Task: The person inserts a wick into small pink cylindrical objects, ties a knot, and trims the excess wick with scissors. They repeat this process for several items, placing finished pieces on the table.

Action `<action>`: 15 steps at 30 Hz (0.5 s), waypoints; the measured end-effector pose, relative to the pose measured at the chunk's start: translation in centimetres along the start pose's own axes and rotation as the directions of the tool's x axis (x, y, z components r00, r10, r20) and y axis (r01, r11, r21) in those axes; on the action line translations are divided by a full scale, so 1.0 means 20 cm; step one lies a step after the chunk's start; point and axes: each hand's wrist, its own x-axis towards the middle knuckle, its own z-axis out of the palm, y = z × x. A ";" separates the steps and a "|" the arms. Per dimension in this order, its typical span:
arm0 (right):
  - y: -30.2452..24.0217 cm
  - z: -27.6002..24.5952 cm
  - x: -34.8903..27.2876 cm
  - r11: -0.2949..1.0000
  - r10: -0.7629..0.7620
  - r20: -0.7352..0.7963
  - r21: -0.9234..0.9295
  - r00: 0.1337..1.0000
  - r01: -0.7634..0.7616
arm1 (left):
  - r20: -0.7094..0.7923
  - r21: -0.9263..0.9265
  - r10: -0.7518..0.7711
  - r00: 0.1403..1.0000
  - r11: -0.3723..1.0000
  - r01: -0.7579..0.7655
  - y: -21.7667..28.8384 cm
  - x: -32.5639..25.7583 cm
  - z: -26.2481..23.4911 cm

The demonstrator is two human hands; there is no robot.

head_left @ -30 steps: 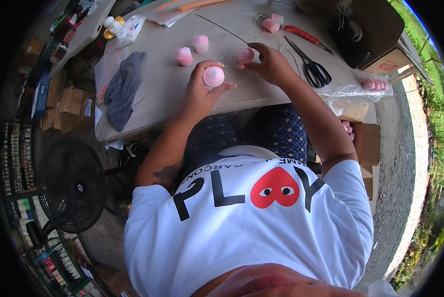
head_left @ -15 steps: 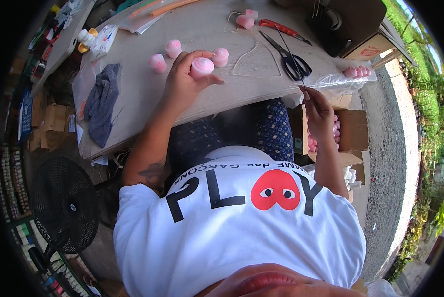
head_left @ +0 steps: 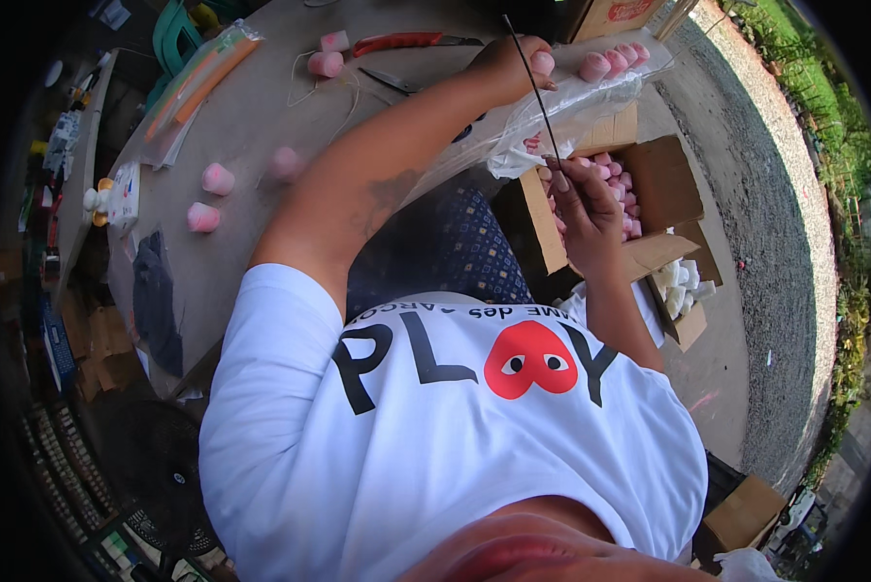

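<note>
My left hand (head_left: 511, 76) reaches across to the right end of the table, its fingers closed around a small pink rounded piece (head_left: 542, 64). Just beyond it, a row of similar pink pieces (head_left: 595, 66) lies on clear plastic sheeting (head_left: 576, 105). Lower down, my right hand (head_left: 591, 209) pinches a thin black rod (head_left: 534, 85), which points up past my left hand. Below the right hand is an open cardboard box (head_left: 663, 179) filled with more pink pieces. My left forearm partly covers the scissors (head_left: 389, 80) and a blurred pink piece (head_left: 285, 164).
Two pink pieces (head_left: 218, 178) stand on the table's left side. Farther back are two more beside pale cord (head_left: 326, 64) and a red-handled cutter (head_left: 396, 42). A dark cloth (head_left: 157, 301) hangs near the left edge. Another box holds white pieces (head_left: 683, 286).
My left hand has carried the pink piece rightward across the table to the row on the plastic. The view has turned to the right. My right hand still holds the rod.
</note>
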 end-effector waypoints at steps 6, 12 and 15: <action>0.02 -0.11 0.00 1.000 0.025 -0.055 -0.003 0.998 -0.025 | -0.106 0.020 0.005 0.994 1.000 -0.003 -0.05 0.26 0.33; 0.07 -0.11 0.04 0.994 -0.003 -0.053 -0.109 0.999 -0.003 | -0.140 0.125 0.091 0.986 0.989 -0.073 -0.02 0.13 0.24; 0.08 -0.11 0.02 0.999 -0.008 -0.086 -0.036 0.996 0.005 | 0.003 0.300 0.089 0.996 0.950 -0.085 0.12 -0.12 -0.15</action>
